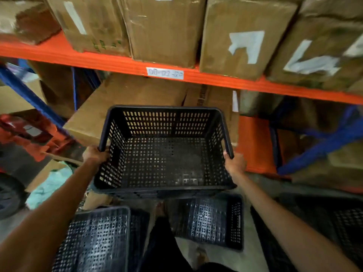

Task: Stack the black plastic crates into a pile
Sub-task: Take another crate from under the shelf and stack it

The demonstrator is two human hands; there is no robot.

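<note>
A: status, left to right?

B: left hand (95, 154) clamped on the left rim of the held crate (165, 152), fingers curled round the wall near the corner. crate is empty, mouth tipped toward the camera, carried in the air in front of the orange shelf beam (216, 79)

A: right side?

B: right hand (235, 163) gripping the right rim, fingers wrapped over the edge. both hands closed on the crate, nothing loose

A: where are the rest?

B: on the floor below. one crate at lower left (98, 240), one in the middle (212, 222) just right of the person's leg, a darker one at far right (334, 222), blurred, can't tell if it's one or several nested

A: step?

B: carry phase I'd say. crate lifted, not yet placed on anything

A: next move?

B: my read: pick a base crate, level the held one, line up its corners over the base rim and lower it straight so it nests. risk is a skewed drop jamming on the rim, and the leg sits close to the middle crate
</note>
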